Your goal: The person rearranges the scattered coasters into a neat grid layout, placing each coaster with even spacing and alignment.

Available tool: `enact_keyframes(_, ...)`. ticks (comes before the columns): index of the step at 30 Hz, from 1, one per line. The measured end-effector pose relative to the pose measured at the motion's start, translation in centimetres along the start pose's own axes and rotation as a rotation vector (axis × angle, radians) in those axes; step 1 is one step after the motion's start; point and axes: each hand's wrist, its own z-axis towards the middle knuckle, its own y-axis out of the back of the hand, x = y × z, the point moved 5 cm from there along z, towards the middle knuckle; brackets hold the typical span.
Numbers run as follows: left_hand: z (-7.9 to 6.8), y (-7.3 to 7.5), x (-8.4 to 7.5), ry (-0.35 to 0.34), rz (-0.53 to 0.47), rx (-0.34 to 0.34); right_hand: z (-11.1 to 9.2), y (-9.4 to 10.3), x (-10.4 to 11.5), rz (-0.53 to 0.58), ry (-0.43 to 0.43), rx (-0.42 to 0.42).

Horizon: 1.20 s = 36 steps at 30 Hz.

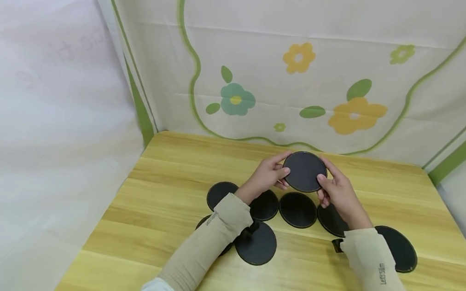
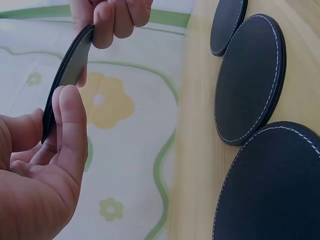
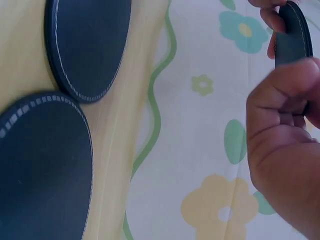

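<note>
Both hands hold up one round black coaster [image 1: 305, 171] with stitched edging, raised above the far part of the table. My left hand [image 1: 267, 175] pinches its left edge, thumb on the near face and fingers behind. On the opposite edge my right hand [image 1: 340, 192] pinches it the same way. The left wrist view shows this coaster [image 2: 75, 60] nearly edge-on between the two hands. Below the hands, a row of matching coasters lies flat, among them a middle coaster [image 1: 298, 210] and a coaster [image 1: 332, 220] partly covered by the right hand.
More coasters lie on the wooden table [image 1: 296, 280]: one at the left [image 1: 221, 194], one nearer me [image 1: 256, 243], another partly under the left sleeve, and one at the right [image 1: 397, 249]. A flower-printed white curtain [image 1: 272, 75] stands behind the table's far edge.
</note>
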Motion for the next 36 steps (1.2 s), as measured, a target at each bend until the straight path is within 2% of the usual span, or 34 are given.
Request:
enact_keyframes(6, -1.6, -0.3, -0.4, -0.017, -0.012, 0.057, -1.5, -0.7, 0.7, 0.061, 0.026, -0.005)
enact_keyframes(12, -3.3, -0.6, -0.5, -0.003, -0.006, 0.162, -3.1, -1.4, 1.5, 0.062, 0.033, 0.012)
enact_keyframes(18, -4.9, -1.2, -0.3, 0.008, 0.004, 0.235, -4.4, -2.0, 1.5, 0.060, -0.009, -0.005)
enact_keyframes(26, -6.5, -2.1, 0.6, 0.048, 0.026, 0.225, -6.0, -2.3, 0.8, 0.028, -0.054, 0.002)
enact_keyframes(36, -7.7, -2.6, 2.0, 0.098, -0.007, 0.206, -7.5, -2.9, -0.1, -0.046, -0.104, 0.028)
